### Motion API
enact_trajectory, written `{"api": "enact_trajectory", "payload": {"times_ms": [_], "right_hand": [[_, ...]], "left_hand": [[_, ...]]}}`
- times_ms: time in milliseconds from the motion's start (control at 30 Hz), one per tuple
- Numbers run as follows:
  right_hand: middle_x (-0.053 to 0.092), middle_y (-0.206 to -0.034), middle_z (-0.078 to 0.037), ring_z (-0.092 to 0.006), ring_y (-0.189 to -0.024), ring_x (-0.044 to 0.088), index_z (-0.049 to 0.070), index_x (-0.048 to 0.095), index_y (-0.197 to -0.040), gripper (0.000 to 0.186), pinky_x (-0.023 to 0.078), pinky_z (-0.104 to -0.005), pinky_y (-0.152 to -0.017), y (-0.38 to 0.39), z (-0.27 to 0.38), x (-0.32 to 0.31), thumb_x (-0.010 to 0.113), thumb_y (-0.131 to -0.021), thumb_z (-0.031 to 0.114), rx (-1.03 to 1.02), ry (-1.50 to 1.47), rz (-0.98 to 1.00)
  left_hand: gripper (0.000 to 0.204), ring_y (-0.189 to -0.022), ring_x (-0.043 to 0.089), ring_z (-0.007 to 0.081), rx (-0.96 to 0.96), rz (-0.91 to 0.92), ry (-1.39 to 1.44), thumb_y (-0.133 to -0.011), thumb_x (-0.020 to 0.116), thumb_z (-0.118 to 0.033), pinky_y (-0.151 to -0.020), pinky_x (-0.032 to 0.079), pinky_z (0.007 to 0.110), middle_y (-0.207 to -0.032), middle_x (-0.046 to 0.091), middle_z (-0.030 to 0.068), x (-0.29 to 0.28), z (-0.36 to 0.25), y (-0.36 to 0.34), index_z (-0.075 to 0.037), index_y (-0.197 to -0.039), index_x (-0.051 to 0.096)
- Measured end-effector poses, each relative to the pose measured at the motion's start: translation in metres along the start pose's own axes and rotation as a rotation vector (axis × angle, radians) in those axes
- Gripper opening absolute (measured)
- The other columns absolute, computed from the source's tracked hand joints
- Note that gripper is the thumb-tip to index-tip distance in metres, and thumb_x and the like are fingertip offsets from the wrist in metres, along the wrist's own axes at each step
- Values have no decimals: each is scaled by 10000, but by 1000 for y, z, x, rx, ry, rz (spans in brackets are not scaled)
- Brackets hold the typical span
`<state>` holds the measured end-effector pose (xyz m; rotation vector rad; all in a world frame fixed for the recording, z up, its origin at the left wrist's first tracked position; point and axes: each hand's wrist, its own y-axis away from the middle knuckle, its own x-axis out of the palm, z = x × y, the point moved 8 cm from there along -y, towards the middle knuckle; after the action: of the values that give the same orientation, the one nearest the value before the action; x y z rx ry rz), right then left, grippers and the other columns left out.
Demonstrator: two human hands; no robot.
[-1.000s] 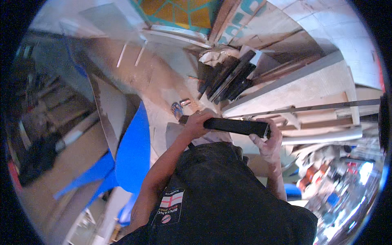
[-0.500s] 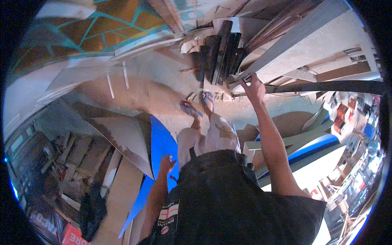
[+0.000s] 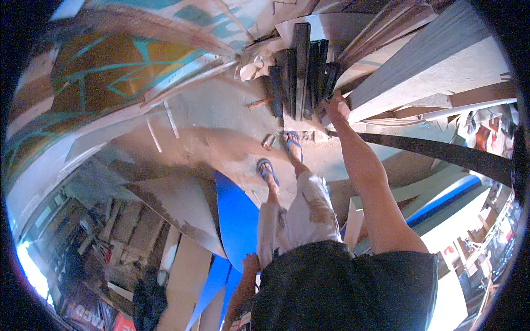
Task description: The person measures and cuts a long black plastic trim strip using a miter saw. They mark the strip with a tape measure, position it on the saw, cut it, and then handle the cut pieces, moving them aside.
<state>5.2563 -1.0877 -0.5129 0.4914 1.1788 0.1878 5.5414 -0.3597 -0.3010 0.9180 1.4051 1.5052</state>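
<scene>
My right hand (image 3: 338,108) reaches far forward to the lower end of a thick pale wooden plank (image 3: 411,63) leaning at the right. Its fingers look curled in, and what they hold, if anything, is hidden. Just left of it stand several dark posts (image 3: 301,71), bundled upright. My left hand (image 3: 251,263) hangs low beside my thigh, next to a blue sheet (image 3: 237,218). Its fingers are too small and blurred to make out.
A dark curved strip (image 3: 441,153) runs right from near my right hand. A short cylinder (image 3: 268,142) lies by my sandalled feet. Thin white sticks (image 3: 171,119) lie on the floor at left. Large boards (image 3: 171,204) lean there, and panels with a blue edge (image 3: 447,196) at right.
My right hand has shifted slightly left and farther in, toward the dark posts. My left hand has dropped closer to my thigh. My feet have changed stance, and the view has turned.
</scene>
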Motion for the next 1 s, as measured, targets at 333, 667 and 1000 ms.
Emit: {"api": "enact_trajectory", "payload": {"times_ms": [333,667,1000], "right_hand": [[765,-1123,-257,-436,-1071,757,30,607,-1284,681,630,-534,-922,-93,-7,65,855,-872,513,57,174,-60],[741,-1235,-286,-444,-1144,738,-42,378,-1601,1045,616,-535,-949,-92,-4,86,809,-888,589,88,117,-59],[746,-1272,-238,-424,-1173,735,106,710,-1369,685,578,-570,-997,260,-40,103,768,-881,582,6,23,548]], "left_hand": [[341,-1163,736,355,-26,147,-133,-920,746,-253,-920,582,587,-1201,768,157,73,30,-7,-78,-1211,715],[352,-1257,697,368,-8,133,-165,-966,687,-268,-967,575,576,-1272,748,176,38,37,-9,-80,-1263,708],[549,-1268,703,359,169,-72,-321,-863,841,-345,-982,579,554,-1370,740,112,-86,36,-64,-108,-1338,701]]}}
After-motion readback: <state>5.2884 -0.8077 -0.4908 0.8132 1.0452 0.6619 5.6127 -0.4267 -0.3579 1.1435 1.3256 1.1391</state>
